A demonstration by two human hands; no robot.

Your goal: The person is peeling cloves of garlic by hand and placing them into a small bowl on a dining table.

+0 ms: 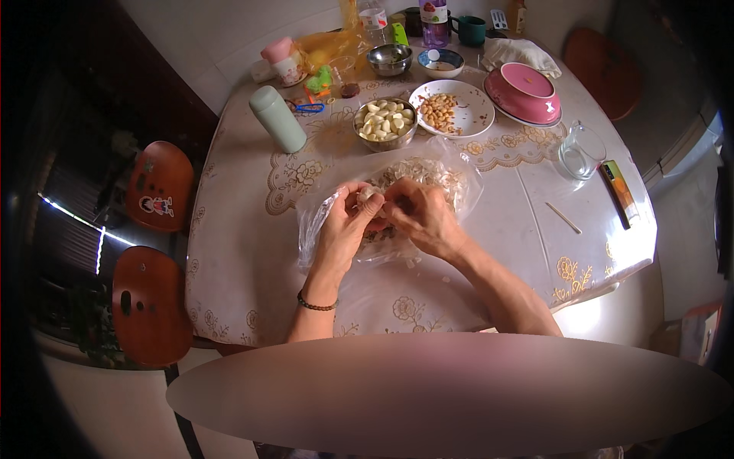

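Note:
My left hand (350,221) grips a whitish piece of garlic (370,195) between thumb and fingers, above a clear plastic bag (315,218). Against the same garlic, my right hand (421,215) has its thumb and fingertips drawn together; whether they pinch skin is hidden. Papery garlic skins (427,172) are heaped on the bag, and a few scraps lie on the tablecloth. Just beyond the bag is a steel bowl (385,143) full of peeled garlic cloves (385,119). Touching or nearly touching it, a white plate (479,112) holds peanuts (440,112).
A pale green flask (278,119) stands at the left. A glass cup (582,154), a wooden stick (563,218) and a long orange-and-green pack (619,192) are at the right. An upturned pink bowl (522,94), a second steel bowl (390,60) and bottles stand farther back.

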